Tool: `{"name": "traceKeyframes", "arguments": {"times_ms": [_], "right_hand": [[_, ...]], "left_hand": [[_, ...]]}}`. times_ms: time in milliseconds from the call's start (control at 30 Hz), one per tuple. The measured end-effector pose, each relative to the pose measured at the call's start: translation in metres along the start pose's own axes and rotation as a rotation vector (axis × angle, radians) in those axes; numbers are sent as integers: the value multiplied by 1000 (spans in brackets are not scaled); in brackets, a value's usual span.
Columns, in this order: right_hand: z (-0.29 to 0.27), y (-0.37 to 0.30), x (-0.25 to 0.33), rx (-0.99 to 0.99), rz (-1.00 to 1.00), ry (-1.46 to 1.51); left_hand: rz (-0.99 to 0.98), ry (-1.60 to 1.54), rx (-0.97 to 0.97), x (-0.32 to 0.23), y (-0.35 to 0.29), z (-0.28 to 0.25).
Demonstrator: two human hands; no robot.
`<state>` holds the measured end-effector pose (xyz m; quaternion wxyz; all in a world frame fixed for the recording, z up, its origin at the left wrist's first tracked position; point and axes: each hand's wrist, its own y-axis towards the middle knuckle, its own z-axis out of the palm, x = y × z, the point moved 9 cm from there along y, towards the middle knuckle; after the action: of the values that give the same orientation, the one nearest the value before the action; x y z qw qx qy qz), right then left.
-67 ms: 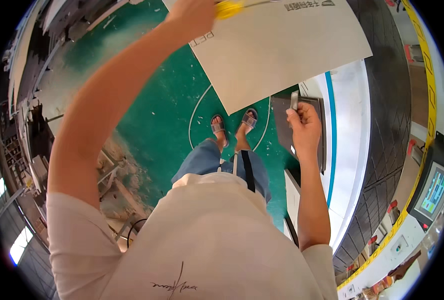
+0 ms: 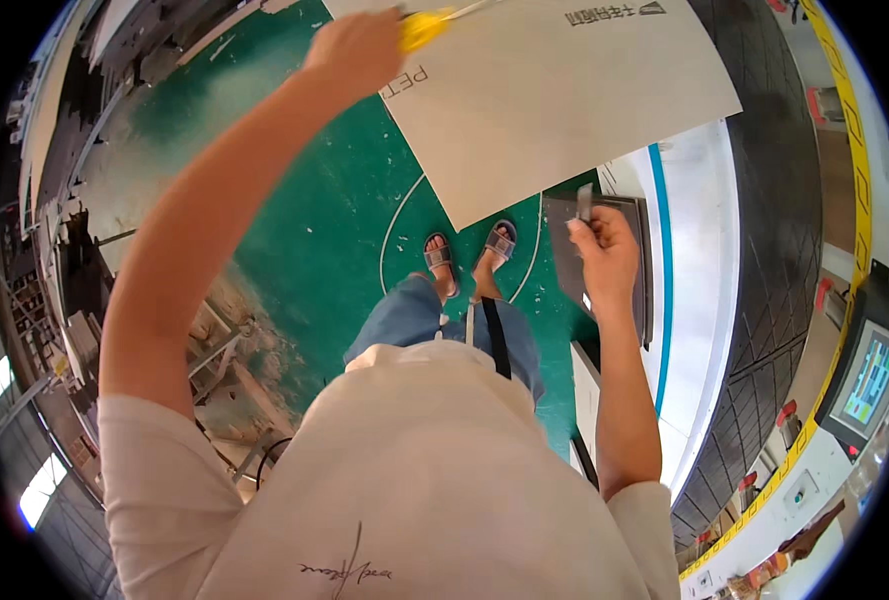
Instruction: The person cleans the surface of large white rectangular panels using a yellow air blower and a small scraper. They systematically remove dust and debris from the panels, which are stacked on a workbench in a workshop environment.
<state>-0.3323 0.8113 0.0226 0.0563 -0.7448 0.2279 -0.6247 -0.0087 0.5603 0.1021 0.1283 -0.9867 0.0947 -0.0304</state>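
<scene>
My left hand (image 2: 357,50) is closed around a yellow tool (image 2: 425,31) at the top of the view. A thin, pale shaft runs from the tool out over the far part of a large light-grey board (image 2: 554,110); its exact kind does not show. The board carries dark printing and its near corner points toward my feet. On the right, my right hand (image 2: 609,250) pinches a small, flat, grey metallic piece (image 2: 585,203), which stands up from the fingers just beyond the board's near edge.
To the right runs a white machine edge with a blue stripe (image 2: 667,280) beside a dark belt-like surface (image 2: 764,250). A screen panel (image 2: 869,375) stands at the far right. Scrap and debris (image 2: 249,350) lie on the left. My sandalled feet (image 2: 499,240) stand on green floor (image 2: 314,240).
My left hand has drawn back to the left and slightly nearer, taking the yellow tool with it. My right hand and the grey piece have shifted only slightly left.
</scene>
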Motion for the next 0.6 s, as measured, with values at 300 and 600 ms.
{"name": "traceKeyframes", "arguments": {"times_ms": [300, 600], "right_hand": [[77, -30, -9, 84, 202, 416], [128, -73, -36, -242, 265, 393]], "left_hand": [[129, -169, 478, 69, -240, 31], [383, -357, 470, 95, -257, 57]]}}
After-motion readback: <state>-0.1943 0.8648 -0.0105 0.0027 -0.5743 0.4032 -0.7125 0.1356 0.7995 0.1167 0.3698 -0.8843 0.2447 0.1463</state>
